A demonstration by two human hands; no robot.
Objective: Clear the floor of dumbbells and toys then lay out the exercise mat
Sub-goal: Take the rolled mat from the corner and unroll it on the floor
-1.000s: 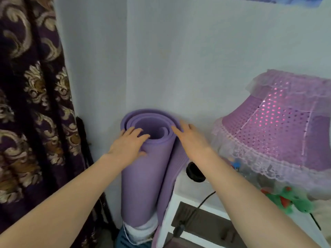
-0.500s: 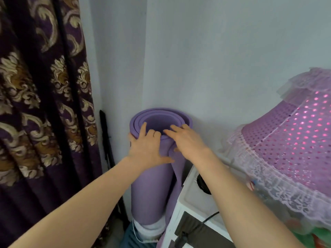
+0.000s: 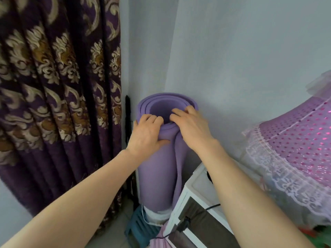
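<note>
A rolled purple exercise mat [image 3: 157, 169] stands upright in the room's corner, its open spiral end facing up. My left hand [image 3: 146, 136] grips the near left of the top rim, fingers hooked over the edge and thumb pressed on the outside. My right hand [image 3: 190, 127] clasps the near right of the rim, fingers curled over the top layers. The mat's foot rests on something white above a blue slatted object [image 3: 138, 228]. No dumbbells are in view.
A dark purple curtain with gold pattern [image 3: 59, 97] hangs at the left. A white cabinet [image 3: 192, 190] with a black cable stands tight against the mat's right side. A pink sequinned lace cover [image 3: 297, 151] fills the right. A thin black object [image 3: 128, 122] leans in the corner.
Both hands have slid closer together on the mat's top rim and closed around it. The view has shifted right, showing more curtain and less of the pink cover.
</note>
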